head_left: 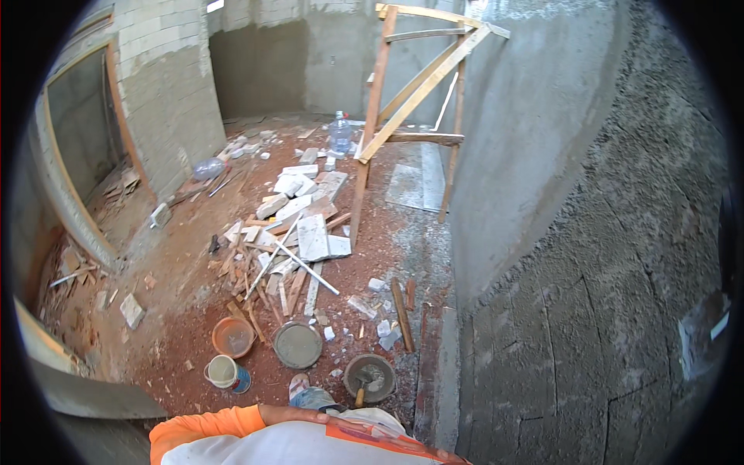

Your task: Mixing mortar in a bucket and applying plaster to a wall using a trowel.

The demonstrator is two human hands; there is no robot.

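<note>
Wooden door frame point(128, 124), far left: set in a wall. Block wall point(178, 116): lower part coated grey, upper courses left bare. Left hand point(314, 417), below an orange sleeve point(209, 426): laid against the front of the white shirt point(256, 446); how far its fingers are opened cannot be told, and no tool is seen in it. Bucket point(225, 370), pale inside: stood beside an orange basin point(219, 341). Round tub point(276, 350): filled with grey material. Rubble heap point(314, 236), beyond the tubs: white blocks, planks and sticks are mixed. Dark pan point(390, 387), in front of the person: grey mix is held in it, with a trowel point(359, 397) rested inside, handle toward the person. Right hand: possibly glimpsed at the lower edge; its opening and hold cannot be told. Timber trestle point(422, 93): stood against the far end of the right-hand wall. Smooth wall section point(511, 132): judged coated. Rough wall section point(573, 333), far right: dark, coarse and lined, judged unfinished. Coating is thus judged part done, with the rough stretch and bare courses left uncovered.
</note>
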